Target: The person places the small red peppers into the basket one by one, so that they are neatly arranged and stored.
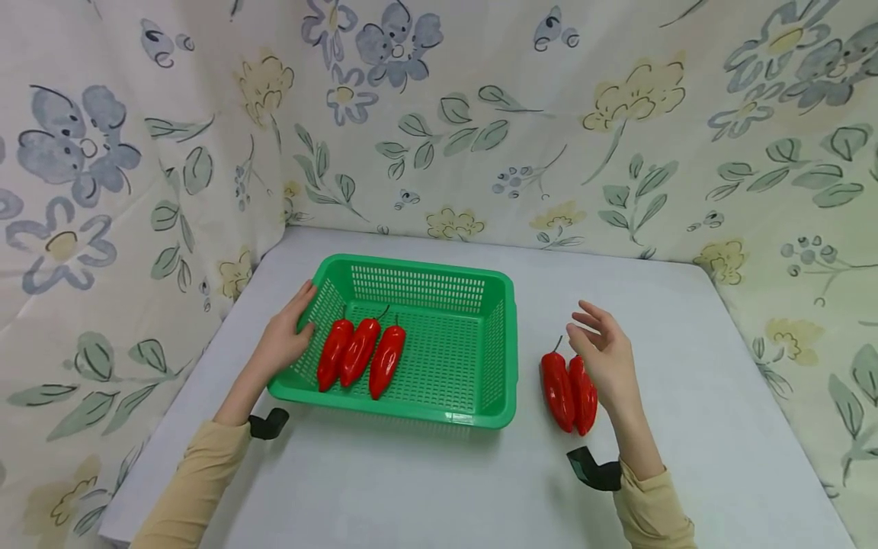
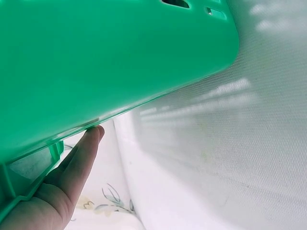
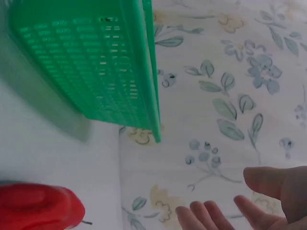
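Note:
A green plastic basket [image 1: 418, 417] with slotted walls stands on the table, holding three red chili peppers [image 1: 387, 358] side by side at its left. My left hand [image 1: 284, 335] holds the basket's left rim, thumb over the edge. In the left wrist view, its fingers [image 2: 79, 165] lie against the outer wall; the thumb is hidden there. Two more red chili peppers [image 1: 558, 389] lie together right of the basket. Above and just beyond them is my right hand [image 1: 607, 354], fingers loosely bent and nothing held. One red pepper [image 3: 41, 206] shows at the right wrist view's lower left.
The white table [image 1: 411, 488] is bordered by a floral cloth [image 1: 439, 137] at the back and both sides. Dark straps with mounts [image 1: 597, 469] sit at both wrists, below beige sleeves [image 1: 199, 480].

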### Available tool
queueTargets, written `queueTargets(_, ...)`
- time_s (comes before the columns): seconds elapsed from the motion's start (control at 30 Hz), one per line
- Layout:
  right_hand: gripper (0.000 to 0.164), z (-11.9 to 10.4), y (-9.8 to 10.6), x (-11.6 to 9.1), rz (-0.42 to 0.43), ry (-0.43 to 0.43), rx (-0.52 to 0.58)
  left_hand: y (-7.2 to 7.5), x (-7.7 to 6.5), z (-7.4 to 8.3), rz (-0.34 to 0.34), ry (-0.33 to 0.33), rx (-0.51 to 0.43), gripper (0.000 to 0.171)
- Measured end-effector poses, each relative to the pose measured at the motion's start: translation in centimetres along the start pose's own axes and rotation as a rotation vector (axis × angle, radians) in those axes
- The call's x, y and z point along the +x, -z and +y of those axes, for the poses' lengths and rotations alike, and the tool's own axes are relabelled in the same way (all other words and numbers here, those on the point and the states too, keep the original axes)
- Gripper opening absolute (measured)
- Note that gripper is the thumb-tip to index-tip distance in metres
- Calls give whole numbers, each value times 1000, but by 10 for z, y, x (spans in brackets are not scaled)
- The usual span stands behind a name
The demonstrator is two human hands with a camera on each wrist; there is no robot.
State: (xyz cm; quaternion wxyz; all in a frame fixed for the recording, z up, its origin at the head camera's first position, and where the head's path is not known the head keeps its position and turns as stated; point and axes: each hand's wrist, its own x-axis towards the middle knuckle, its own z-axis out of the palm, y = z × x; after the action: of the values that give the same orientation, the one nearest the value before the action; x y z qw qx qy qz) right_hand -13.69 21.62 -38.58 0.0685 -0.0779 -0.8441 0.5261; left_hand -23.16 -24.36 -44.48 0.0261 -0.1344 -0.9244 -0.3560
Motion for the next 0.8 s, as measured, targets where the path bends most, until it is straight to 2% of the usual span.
queueTargets(0.17,56,22,10,8,-12,-59,-48,0,0,0,5,-6,-4,64)
queueTargets(0.37,54,56,8,16,30,-146,-192,-1,-1,0,10,-4,1,64)
queueTargets(0.57,50,64,7,16,-46,-247,-289,-2,-1,1,13,-4,-5,64)
queueTargets(0.8,47,76,4,16,-92,-270,-336,-1,-1,0,14,-6,4,64)
